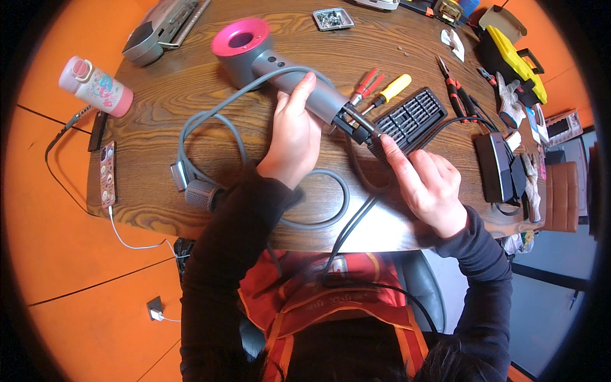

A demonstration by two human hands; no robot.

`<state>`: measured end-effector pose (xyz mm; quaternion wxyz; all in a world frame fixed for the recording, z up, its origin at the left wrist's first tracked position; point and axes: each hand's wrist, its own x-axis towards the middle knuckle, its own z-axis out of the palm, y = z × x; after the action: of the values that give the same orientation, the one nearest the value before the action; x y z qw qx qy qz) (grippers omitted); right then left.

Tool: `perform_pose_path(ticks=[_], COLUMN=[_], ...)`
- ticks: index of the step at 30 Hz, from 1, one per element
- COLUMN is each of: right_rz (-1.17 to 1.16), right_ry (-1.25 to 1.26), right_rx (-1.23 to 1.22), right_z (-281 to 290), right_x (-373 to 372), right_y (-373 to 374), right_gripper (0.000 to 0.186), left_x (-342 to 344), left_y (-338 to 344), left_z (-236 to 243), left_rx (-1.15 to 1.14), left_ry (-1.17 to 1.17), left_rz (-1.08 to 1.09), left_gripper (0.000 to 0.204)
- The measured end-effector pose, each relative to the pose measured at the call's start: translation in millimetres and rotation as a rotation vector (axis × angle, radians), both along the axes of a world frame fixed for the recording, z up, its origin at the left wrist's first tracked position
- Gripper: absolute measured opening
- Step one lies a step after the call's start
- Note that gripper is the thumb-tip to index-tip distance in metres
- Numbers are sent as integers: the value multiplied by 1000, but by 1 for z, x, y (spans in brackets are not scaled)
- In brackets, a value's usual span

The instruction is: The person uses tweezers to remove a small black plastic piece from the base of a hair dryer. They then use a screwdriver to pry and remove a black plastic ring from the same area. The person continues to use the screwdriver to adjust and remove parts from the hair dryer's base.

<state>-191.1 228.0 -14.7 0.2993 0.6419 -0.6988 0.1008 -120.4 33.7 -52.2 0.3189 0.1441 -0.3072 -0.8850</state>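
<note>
**Grey dryer handle, open at the cord end**

Grey plastic is what the left hand (294, 137) has its fingers curled tight around: the handle of a grey hair dryer with a pink ring head (280, 63), lying flat on the round wooden table (159, 121). The right hand (428, 184) pinches a slim dark tool (377, 148) between thumb and forefinger, tip at the handle's open black end. Probably best to keep that tool in line with the handle and the left grip firm, so nothing slips. Its grey cord (210, 137) loops just beside, and a black bit case (412, 118) sits near.
</note>
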Motion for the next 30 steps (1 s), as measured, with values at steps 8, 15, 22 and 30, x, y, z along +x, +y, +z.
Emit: perform_pose_path(ticks=[8, 15, 22, 30], right_rz=[78, -10, -49, -7], right_ry=[-819, -2199, -1987, -1930], right_rx=[-201, -82, 121, -305], right_z=[9, 23, 36, 23], right_x=[8, -14, -14, -18], right_y=[-16, -14, 2, -3], right_gripper=[21, 23, 28, 30], left_x=[0, -2, 1, 5], left_y=[0, 0, -8, -20], left_z=[-1, -1, 2, 7], left_rx=[-7, -32, -27, 18], left_ry=[26, -8, -41, 90], left_rz=[68, 67, -7, -69], left_gripper=[20, 22, 24, 23])
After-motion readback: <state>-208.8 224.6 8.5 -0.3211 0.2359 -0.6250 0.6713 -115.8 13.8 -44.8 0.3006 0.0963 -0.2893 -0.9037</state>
